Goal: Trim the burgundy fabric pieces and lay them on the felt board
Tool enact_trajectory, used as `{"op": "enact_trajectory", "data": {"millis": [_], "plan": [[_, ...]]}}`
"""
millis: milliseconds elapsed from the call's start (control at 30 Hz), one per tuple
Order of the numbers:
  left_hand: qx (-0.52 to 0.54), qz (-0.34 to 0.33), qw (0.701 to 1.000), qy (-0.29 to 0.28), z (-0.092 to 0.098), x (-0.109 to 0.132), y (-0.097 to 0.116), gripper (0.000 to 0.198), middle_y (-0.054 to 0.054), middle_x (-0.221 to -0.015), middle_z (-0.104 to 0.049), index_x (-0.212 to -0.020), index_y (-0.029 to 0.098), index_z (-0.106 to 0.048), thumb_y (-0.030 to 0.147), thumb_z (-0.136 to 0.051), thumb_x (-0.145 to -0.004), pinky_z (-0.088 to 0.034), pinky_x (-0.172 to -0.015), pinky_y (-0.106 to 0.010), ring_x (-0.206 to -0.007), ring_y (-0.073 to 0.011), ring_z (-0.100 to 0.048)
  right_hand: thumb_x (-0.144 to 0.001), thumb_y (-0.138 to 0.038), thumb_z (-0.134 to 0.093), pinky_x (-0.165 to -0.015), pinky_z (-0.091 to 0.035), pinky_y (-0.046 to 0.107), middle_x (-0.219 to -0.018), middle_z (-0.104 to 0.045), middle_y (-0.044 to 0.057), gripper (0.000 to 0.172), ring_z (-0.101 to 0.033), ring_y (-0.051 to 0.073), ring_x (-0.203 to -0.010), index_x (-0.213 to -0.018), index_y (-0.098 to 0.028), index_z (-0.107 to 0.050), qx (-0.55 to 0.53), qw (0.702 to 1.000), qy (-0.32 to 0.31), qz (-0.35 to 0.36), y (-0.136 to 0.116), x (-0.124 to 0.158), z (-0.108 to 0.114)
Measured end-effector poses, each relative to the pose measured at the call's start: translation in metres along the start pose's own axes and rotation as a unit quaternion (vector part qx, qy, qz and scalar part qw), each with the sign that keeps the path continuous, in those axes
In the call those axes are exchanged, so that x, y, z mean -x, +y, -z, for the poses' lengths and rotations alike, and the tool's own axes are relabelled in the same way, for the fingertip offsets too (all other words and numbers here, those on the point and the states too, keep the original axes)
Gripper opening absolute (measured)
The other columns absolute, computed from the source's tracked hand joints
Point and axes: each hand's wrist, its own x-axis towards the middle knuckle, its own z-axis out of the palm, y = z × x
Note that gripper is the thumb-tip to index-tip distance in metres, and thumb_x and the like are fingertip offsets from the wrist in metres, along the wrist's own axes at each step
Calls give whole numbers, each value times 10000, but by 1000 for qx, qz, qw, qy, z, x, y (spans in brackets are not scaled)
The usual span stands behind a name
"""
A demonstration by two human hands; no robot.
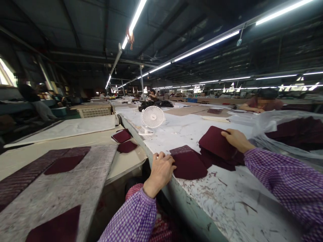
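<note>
My left hand [161, 171] rests at the near edge of the white marbled table [227, 208], fingers curled against the left edge of a flat maroon fabric piece [188, 164]. My right hand [236, 139] lies on top of a small stack of maroon fabric pieces [217, 146] a little further right, its fingers bent over the upper piece's far edge. Both sleeves are purple checked. The two fabric groups overlap slightly on the table.
A small white desk fan [152, 117] stands behind the fabric. A clear plastic bag [290, 134] holding more maroon pieces lies at right. On the left, a grey felt board [63, 188] carries further maroon cuts. Other people work at distant tables.
</note>
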Motion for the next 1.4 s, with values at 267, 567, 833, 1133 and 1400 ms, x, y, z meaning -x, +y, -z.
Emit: {"op": "enact_trajectory", "data": {"millis": [267,567,833,1133,1400], "plan": [[138,11,986,95,1,1,6,176,-89,-982,-574,-939,174,-610,144,-467,-841,-393,-819,-395,-935,-234,-480,-828,-401,-463,-713,-440,367,-847,-645,68,264,-579,247,-794,-832,-182,-610,-114,987,23,107,-18,25,26],[714,249,651,-62,15,-1,35,505,-79,-876,-602,-1112,175,-427,526,-564,-776,-494,-576,-303,-654,-178,-616,-921,-314,-394,-708,-438,296,-920,-627,66,275,-567,166,-776,-924,-181,-635,-74,906,-97,406,-104,137,20],[661,165,731,-40,24,17,41,437,-40,-1035,-624,-1094,211,-565,122,-651,-674,-461,-796,-235,-946,-163,-578,-819,-414,-582,-855,-459,344,-1216,-536,96,475,-539,212,-1025,-1239,-200,-523,-210,893,-203,342,-91,123,38],[695,129,696,-125,60,32,46,547,-38,-1135,-611,-1222,288,-536,201,-698,-707,-486,-801,-266,-950,-192,-600,-793,-275,-579,-760,-476,298,-1027,-605,64,468,-581,173,-913,-1232,-160,-466,-360,837,-361,199,-92,131,56],[603,143,764,-177,37,11,36,508,-104,-943,-679,-1203,146,-563,495,-510,-837,-471,-712,-288,-810,-194,-617,-741,-226,-589,-621,-450,243,-945,-590,40,427,-564,133,-766,-1154,-164,-498,-343,831,-409,158,-58,122,28]]}}
